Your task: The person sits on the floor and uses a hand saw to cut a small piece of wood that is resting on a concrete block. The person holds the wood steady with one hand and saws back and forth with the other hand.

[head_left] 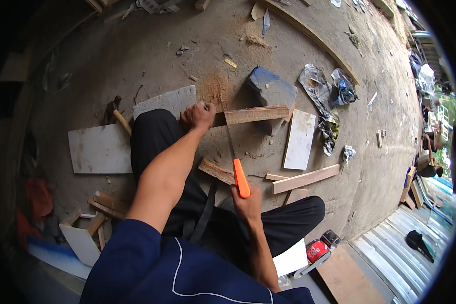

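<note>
A narrow piece of wood lies across a worn blue-grey block on the ground. My left hand is closed around its left end. My right hand grips a handsaw by its orange handle. The thin blade, seen nearly edge-on, runs away from me and meets the wood to the right of my left hand. How deep the blade sits in the wood I cannot tell. Below the wood, a rough-edged offcut lies near the saw handle.
A hammer and white boards lie left of my knee. On the right are a white panel, a wooden strip and crumpled plastic. A red tape roll is by my right thigh. Sawdust covers some ground.
</note>
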`<action>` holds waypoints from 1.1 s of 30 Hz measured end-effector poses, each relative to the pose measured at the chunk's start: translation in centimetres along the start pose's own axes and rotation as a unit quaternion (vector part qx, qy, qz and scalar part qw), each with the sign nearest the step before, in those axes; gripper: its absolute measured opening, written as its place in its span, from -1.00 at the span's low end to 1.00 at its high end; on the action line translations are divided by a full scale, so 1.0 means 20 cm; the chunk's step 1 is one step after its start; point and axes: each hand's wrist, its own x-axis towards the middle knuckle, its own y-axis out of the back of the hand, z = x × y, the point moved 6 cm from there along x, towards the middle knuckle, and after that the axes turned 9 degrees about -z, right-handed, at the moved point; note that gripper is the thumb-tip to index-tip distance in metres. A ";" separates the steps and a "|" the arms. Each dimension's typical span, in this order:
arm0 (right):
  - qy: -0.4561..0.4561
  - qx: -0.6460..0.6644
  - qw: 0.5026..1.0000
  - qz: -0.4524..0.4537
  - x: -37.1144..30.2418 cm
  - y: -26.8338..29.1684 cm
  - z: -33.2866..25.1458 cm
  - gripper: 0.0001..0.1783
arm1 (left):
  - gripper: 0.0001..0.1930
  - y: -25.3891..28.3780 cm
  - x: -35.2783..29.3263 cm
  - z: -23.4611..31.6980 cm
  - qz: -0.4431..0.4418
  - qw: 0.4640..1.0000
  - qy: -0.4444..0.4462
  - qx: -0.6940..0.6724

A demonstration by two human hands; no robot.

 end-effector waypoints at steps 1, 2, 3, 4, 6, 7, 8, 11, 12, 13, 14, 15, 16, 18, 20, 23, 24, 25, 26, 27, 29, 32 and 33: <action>0.007 -0.004 1.000 0.009 -0.01 -0.01 -0.02 -0.72 | -0.62 0.00 0.00 0.00 0.000 1.000 0.003 -0.002; 0.014 -0.007 1.000 0.018 -0.02 0.00 -0.04 -0.73 | -0.63 -0.01 0.00 0.00 -0.001 1.000 0.007 -0.004; -0.008 -0.027 1.000 0.006 -0.03 0.01 -0.05 -0.75 | -0.64 -0.01 0.00 0.00 -0.001 1.000 0.010 -0.005; -0.032 -0.046 0.998 -0.003 -0.04 0.03 -0.08 -0.77 | -0.65 0.00 -0.01 0.00 -0.012 1.000 0.010 0.000; -0.060 -0.060 0.996 -0.015 -0.11 0.09 -0.13 -0.79 | -0.67 0.01 -0.02 0.03 -0.030 0.999 0.008 0.009; -0.067 -0.054 0.996 -0.021 -0.20 0.11 -0.15 -0.79 | -0.68 0.02 -0.01 0.04 -0.011 1.000 0.000 0.013; -0.075 -0.048 0.996 -0.030 -0.25 0.13 -0.16 -0.79 | -0.69 0.02 -0.02 0.04 0.009 1.000 -0.007 0.018; -0.066 0.039 0.997 -0.006 -0.27 0.15 -0.18 -0.78 | -0.72 0.00 -0.02 0.01 0.054 0.997 -0.047 0.012; -0.044 -0.020 0.999 -0.022 -0.18 0.13 -0.15 -0.74 | -0.73 -0.01 -0.02 0.02 0.068 0.995 -0.070 0.004; -0.070 -0.085 0.993 -0.032 -0.06 0.09 -0.07 -0.71 | -0.74 -0.02 -0.03 0.02 0.068 0.994 -0.081 0.001; -0.070 -0.058 0.996 -0.021 0.07 0.03 -0.03 -0.68 | -0.74 -0.03 -0.05 0.02 0.067 0.993 -0.092 -0.003; -0.060 -0.036 0.997 -0.018 0.16 -0.01 -0.04 -0.68 | -0.75 0.00 -0.01 0.03 0.079 0.992 -0.102 -0.008; -0.054 -0.015 0.998 -0.016 0.21 -0.02 -0.04 -0.69 | -0.75 0.02 0.02 0.06 0.081 0.993 -0.091 -0.009; -0.063 -0.040 0.997 -0.011 0.19 0.00 -0.04 -0.70 | -0.76 0.02 -0.03 0.05 0.059 0.997 -0.057 -0.001; -0.067 -0.040 0.997 -0.017 0.12 0.00 -0.12 -0.72 | -0.76 0.02 -0.03 0.01 0.069 0.996 -0.053 0.003; -0.054 -0.049 0.997 -0.022 -0.17 0.07 -0.21 -0.75 | -0.75 0.02 -0.04 0.02 0.071 0.996 -0.059 0.000; -0.058 -0.033 0.998 -0.014 -0.25 0.11 -0.20 -0.75 | -0.75 0.03 -0.06 0.02 0.073 0.995 -0.065 0.004; -0.053 -0.015 0.998 -0.001 -0.28 0.13 -0.20 -0.76 | -0.75 0.05 -0.04 0.05 0.082 0.994 -0.076 0.005; -0.045 -0.004 0.999 0.000 -0.24 0.13 -0.17 -0.75 | -0.75 0.04 -0.03 0.05 0.082 0.993 -0.087 0.003; -0.037 0.008 0.999 0.001 -0.16 0.11 -0.13 -0.74 | -0.75 0.03 -0.01 0.05 0.083 0.992 -0.098 0.000; -0.063 -0.056 0.996 -0.019 0.15 0.02 -0.06 -0.72 | -0.75 -0.01 -0.04 0.02 0.075 0.992 -0.105 -0.004; -0.065 -0.060 0.996 -0.003 0.26 -0.03 -0.09 -0.70 | -0.75 0.02 -0.05 0.05 0.070 0.996 -0.059 -0.004; -0.065 -0.068 0.996 0.002 0.22 -0.01 -0.09 -0.70 | -0.75 0.02 -0.05 0.06 0.067 0.996 -0.055 -0.004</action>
